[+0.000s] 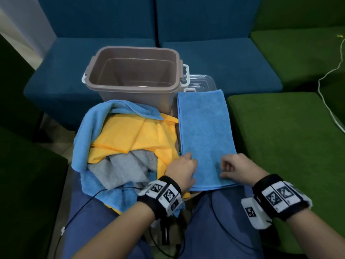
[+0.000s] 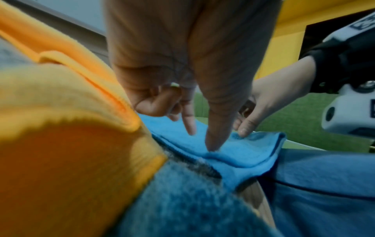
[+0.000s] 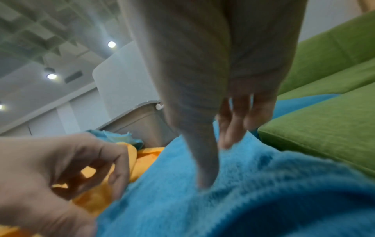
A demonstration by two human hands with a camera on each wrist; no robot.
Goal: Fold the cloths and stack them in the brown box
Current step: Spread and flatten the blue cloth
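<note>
The folded blue cloth (image 1: pixel 205 135) is laid lengthwise away from the person, right of the cloth pile (image 1: pixel 127 146), its far end beside the brown box (image 1: pixel 134 79). Its near end is touched by the relaxed fingers of the left hand (image 1: pixel 183 171) and right hand (image 1: pixel 238 169).

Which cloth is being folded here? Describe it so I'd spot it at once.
Find the brown box on the blue seat. Just right of it lies a blue cloth, a flat, smooth long strip, with both hands at its near end. The other cloths sit crumpled in a heap to its left.
</note>
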